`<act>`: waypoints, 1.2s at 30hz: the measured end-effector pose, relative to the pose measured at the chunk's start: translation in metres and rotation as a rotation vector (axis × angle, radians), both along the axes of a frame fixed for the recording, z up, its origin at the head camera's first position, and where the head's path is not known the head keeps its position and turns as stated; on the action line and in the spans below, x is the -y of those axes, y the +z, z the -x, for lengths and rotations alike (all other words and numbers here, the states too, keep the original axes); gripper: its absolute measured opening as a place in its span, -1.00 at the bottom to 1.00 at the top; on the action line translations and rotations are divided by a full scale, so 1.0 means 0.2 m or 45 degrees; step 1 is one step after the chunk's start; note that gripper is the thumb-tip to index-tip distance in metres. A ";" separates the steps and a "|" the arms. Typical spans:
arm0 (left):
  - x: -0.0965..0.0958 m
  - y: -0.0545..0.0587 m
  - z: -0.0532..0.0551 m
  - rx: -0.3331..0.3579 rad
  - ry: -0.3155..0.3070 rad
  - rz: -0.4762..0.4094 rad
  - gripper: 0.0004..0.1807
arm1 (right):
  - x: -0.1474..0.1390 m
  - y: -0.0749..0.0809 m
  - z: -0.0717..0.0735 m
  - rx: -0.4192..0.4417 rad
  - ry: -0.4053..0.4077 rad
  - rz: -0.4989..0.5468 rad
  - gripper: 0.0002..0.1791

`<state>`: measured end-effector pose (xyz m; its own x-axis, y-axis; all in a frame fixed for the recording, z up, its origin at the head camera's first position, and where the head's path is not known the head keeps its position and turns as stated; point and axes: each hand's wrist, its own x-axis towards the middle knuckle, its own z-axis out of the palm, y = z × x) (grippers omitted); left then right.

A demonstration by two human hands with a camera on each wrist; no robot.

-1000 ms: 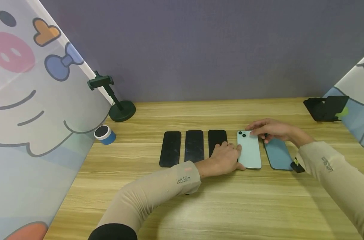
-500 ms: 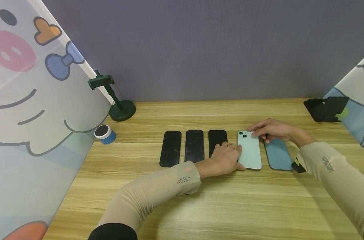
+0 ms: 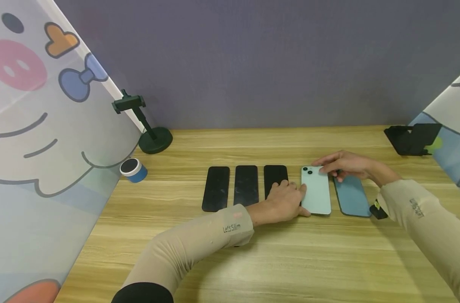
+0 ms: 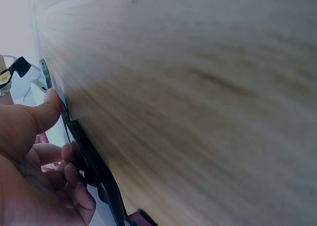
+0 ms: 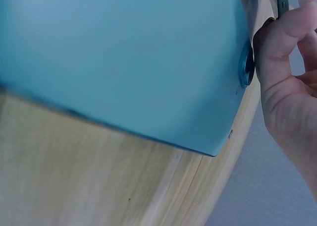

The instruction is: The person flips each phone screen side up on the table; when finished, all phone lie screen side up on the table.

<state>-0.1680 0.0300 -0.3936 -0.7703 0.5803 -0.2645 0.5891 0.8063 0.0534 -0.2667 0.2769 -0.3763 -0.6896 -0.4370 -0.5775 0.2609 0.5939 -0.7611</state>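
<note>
A mint-green phone lies camera side up on the wooden table, between my two hands. My left hand holds its lower left, the thumb at the bottom corner and the index finger along the left edge. The other left fingers lie over a dark phone and hide its lower part. My right hand pinches the mint phone's top right corner with thumb and fingers. Below that hand lies a blue phone, its top partly covered; its back fills much of the right wrist view.
Two more dark phones continue the row on the left. A dark green phone stand and a blue jar with a white-rimmed lid stand at the far left. A black folding stand is at the back right, before the grey partition.
</note>
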 end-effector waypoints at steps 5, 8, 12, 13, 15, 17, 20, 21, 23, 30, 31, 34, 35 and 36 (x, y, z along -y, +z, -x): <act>0.00 0.00 0.00 -0.003 -0.005 -0.009 -0.07 | 0.00 -0.01 0.00 0.006 -0.001 0.025 -0.27; 0.00 0.01 0.00 -0.005 -0.007 -0.012 -0.08 | 0.00 -0.02 -0.01 -0.001 -0.006 0.043 -0.26; 0.00 0.01 0.00 0.003 -0.003 -0.010 -0.07 | 0.01 -0.02 -0.02 -0.034 -0.024 0.056 -0.26; 0.00 0.01 0.00 0.007 -0.001 -0.010 -0.07 | 0.01 -0.02 -0.02 -0.046 -0.026 0.054 -0.26; 0.00 0.01 0.00 0.017 0.001 -0.017 -0.07 | 0.01 -0.02 -0.03 -0.066 -0.032 0.051 -0.27; 0.00 0.01 0.00 0.029 0.004 -0.023 -0.07 | 0.01 -0.02 -0.04 -0.086 -0.028 0.048 -0.28; 0.00 0.02 0.00 0.046 0.010 -0.036 -0.07 | 0.02 0.00 -0.05 -0.097 -0.041 0.043 -0.29; 0.00 0.02 0.00 0.052 0.014 -0.042 -0.07 | 0.02 0.00 -0.05 -0.100 -0.048 0.037 -0.29; -0.01 0.02 0.00 0.067 0.022 -0.056 -0.06 | 0.03 0.01 -0.05 -0.104 -0.063 0.025 -0.29; -0.01 0.04 0.00 0.125 0.039 -0.172 -0.04 | 0.06 0.03 -0.05 -0.108 -0.097 -0.006 -0.27; -0.01 0.04 0.00 0.138 0.042 -0.194 -0.04 | 0.06 0.04 -0.06 -0.108 -0.098 -0.009 -0.28; -0.01 0.03 -0.01 0.153 0.045 -0.242 -0.03 | 0.07 0.05 -0.06 -0.109 -0.096 -0.015 -0.28; -0.01 0.03 -0.01 0.155 0.045 -0.252 -0.03 | 0.08 0.05 -0.06 -0.108 -0.097 -0.021 -0.28; -0.01 0.03 -0.02 0.152 0.043 -0.262 -0.03 | 0.08 0.06 -0.06 -0.106 -0.097 -0.026 -0.29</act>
<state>-0.1647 0.0317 -0.3869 -0.7603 0.6060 -0.2340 0.5418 0.7903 0.2863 -0.2545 0.2610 -0.3644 -0.7664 -0.3701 -0.5250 0.2423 0.5904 -0.7699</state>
